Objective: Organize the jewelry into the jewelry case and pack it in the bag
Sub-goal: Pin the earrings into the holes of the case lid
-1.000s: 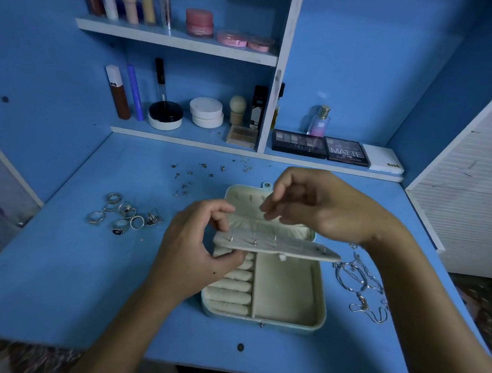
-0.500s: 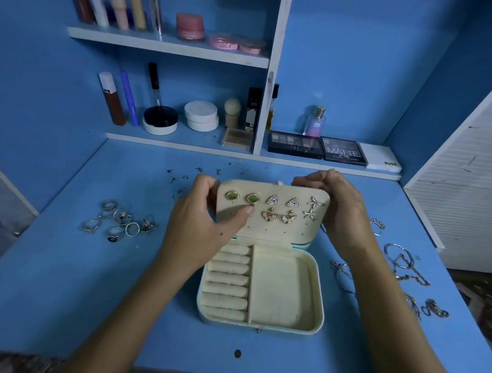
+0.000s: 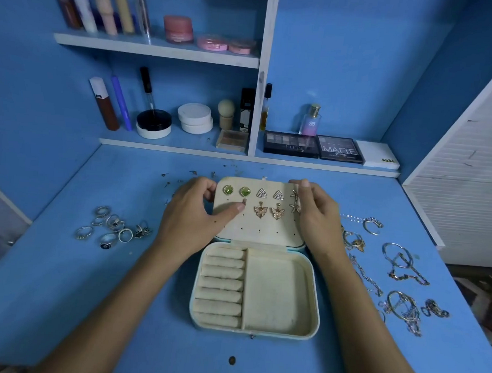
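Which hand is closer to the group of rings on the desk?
Left. The left hand grips the earring panel's left edge, just right of the rings; the right hand grips the panel's far side.

Blue desk [image 3: 59,304] — open jewelry case [image 3: 254,329], rings [image 3: 112,227] left, chains [image 3: 400,285] right.

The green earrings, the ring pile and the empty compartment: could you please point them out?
Green earrings [image 3: 228,190]: head view, left stud's stone.
Ring pile [image 3: 125,234]: head view, one ring's band.
Empty compartment [image 3: 275,297]: head view, its bare floor.
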Action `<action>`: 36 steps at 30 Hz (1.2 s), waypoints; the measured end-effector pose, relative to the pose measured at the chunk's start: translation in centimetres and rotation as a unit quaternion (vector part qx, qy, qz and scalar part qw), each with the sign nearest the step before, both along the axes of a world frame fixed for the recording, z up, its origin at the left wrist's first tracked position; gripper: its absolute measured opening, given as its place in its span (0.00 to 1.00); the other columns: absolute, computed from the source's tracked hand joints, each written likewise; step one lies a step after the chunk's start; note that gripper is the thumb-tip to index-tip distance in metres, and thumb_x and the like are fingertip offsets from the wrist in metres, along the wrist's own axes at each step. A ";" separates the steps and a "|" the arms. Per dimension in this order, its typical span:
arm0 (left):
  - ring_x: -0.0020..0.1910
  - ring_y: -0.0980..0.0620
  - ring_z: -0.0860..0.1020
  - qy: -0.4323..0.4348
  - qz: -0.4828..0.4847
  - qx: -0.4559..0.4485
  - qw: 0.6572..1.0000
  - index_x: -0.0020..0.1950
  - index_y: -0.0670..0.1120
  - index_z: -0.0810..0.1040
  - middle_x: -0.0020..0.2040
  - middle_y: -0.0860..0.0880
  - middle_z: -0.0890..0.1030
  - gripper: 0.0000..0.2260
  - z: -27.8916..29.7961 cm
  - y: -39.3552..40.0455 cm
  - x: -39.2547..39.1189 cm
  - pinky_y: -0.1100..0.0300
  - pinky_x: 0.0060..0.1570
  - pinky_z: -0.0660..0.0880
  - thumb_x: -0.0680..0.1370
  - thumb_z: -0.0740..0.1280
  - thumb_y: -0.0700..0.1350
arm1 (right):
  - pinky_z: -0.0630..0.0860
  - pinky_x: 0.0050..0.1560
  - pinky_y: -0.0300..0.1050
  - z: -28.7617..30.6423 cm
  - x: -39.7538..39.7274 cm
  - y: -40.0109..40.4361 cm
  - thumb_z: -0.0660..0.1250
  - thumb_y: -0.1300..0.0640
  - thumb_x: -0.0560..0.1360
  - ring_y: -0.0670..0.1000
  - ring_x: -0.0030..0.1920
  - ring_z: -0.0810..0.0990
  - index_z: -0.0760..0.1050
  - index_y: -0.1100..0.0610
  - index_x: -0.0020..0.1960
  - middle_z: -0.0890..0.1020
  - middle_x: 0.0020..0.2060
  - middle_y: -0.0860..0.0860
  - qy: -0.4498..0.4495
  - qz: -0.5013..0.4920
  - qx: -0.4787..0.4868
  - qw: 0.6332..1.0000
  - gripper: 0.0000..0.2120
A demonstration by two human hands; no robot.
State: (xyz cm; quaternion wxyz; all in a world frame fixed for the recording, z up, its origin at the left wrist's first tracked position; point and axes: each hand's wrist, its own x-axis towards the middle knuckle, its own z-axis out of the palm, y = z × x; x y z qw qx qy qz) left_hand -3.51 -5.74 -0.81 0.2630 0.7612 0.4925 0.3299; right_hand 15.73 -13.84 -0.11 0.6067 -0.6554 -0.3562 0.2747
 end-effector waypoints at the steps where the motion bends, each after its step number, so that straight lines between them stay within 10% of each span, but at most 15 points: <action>1: 0.45 0.58 0.72 0.012 0.000 0.003 1.000 0.48 0.53 0.74 0.45 0.58 0.75 0.18 -0.1 0.2 0.0 0.60 0.41 0.68 0.69 0.73 0.64 | 0.71 0.35 0.34 -0.2 0.0 0.0 0.57 0.48 0.84 0.45 0.36 0.74 0.81 0.53 0.52 0.80 0.39 0.54 0.000 -0.003 -0.003 1.000 0.16; 9: 0.44 0.60 0.75 0.037 0.000 0.006 0.999 0.44 0.54 0.79 0.45 0.58 0.77 0.16 0.5 2.3 -0.4 0.56 0.46 0.73 0.70 0.71 0.66 | 0.74 0.42 0.33 -0.7 0.2 0.3 0.53 0.47 0.85 0.48 0.46 0.81 0.82 0.48 0.48 0.84 0.45 0.52 -0.037 -0.022 -0.029 0.999 0.19; 17: 0.38 0.56 0.76 0.058 -0.044 0.100 0.992 0.47 0.49 0.80 0.41 0.58 0.77 0.00 2.4 7.1 -0.2 0.59 0.43 0.71 0.77 0.70 0.44 | 0.75 0.48 0.40 -1.1 0.4 0.5 0.52 0.47 0.85 0.47 0.49 0.81 0.82 0.50 0.49 0.85 0.45 0.48 -0.044 -0.025 -0.036 0.998 0.20; 36: 0.53 0.48 0.77 0.283 -0.145 0.150 0.936 0.54 0.51 0.85 0.51 0.54 0.83 0.08 1.4 11.3 0.2 0.52 0.53 0.73 0.79 0.68 0.42 | 0.73 0.45 0.34 -1.2 0.7 0.6 0.51 0.46 0.85 0.42 0.46 0.79 0.82 0.50 0.51 0.84 0.44 0.44 -0.058 -0.024 -0.042 0.997 0.21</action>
